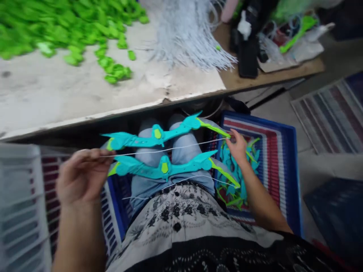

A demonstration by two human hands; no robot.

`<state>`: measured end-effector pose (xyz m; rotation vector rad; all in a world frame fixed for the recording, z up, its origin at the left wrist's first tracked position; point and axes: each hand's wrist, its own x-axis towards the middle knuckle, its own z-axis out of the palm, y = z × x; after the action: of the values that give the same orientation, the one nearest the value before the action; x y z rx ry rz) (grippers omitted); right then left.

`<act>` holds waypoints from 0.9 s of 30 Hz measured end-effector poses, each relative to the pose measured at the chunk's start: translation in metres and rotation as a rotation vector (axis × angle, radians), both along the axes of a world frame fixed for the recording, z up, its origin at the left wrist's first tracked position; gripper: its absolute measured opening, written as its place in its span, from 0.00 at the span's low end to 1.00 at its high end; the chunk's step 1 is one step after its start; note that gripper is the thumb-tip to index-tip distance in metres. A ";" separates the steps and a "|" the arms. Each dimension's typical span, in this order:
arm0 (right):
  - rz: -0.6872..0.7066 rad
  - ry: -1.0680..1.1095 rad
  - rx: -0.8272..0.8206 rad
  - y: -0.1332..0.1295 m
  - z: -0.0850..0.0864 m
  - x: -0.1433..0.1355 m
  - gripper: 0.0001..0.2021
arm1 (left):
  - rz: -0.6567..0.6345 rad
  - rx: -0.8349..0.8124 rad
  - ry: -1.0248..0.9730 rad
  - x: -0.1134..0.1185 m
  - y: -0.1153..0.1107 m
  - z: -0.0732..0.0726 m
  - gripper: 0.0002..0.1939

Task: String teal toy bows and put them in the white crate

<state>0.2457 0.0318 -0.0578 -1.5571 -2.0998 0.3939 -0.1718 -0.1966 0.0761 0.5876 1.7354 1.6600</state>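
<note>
Two turquoise toy bows [176, 133] lay across a denim-clad lap [183, 140], the left hand [83, 173] pinching a white cord [170, 149] and the right hand [237, 146] gripping the farther one's lime tip [217, 130], seemingly to keep the cord taut.

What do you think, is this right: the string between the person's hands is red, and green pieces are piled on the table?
Not quite: the head view shows the string between the left hand and right hand is white. Green pieces are piled on the table.
</note>
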 end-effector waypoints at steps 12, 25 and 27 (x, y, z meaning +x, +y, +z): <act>1.128 -0.300 0.165 -0.071 0.040 -0.286 0.25 | -0.132 -0.036 -0.515 0.076 0.002 -0.046 0.15; 1.144 -0.145 -0.494 0.012 0.058 -0.281 0.22 | 0.458 0.242 -0.128 -0.008 -0.012 -0.023 0.09; 1.111 -0.142 -0.559 0.014 0.059 -0.280 0.22 | 0.477 0.224 -0.028 -0.025 -0.007 -0.021 0.08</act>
<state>-0.0339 0.0456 0.0013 -0.4501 -2.9704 1.3491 -0.1968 -0.2040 0.0550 0.2527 1.7745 2.1991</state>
